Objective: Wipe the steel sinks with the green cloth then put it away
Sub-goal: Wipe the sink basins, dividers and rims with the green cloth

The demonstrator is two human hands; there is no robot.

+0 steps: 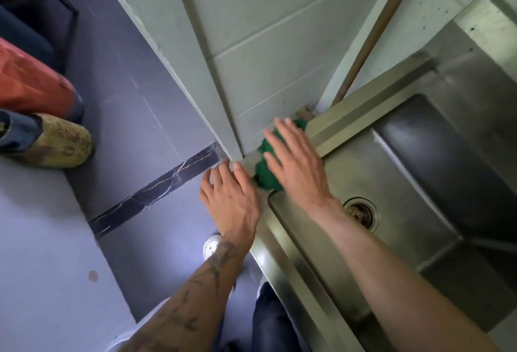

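The green cloth [265, 168] lies bunched on the left rim of the steel sink [330, 125], at the corner where the rim meets the tiled wall. My right hand [296, 165] lies flat on top of the cloth with straight fingers pressing it down; most of the cloth is hidden beneath it. My left hand [233, 198] rests beside it on the sink's outer corner, fingers spread and straight, holding nothing. The basin with its round drain [362, 213] lies to the right of both hands.
A pale tiled wall [265, 44] rises behind the sink, with a brown pipe [375, 33] running down to the sink's back corner. On the grey floor at left stand filled sacks, one orange [30, 83] and one yellowish [56, 144]. My shoe [211, 245] shows below.
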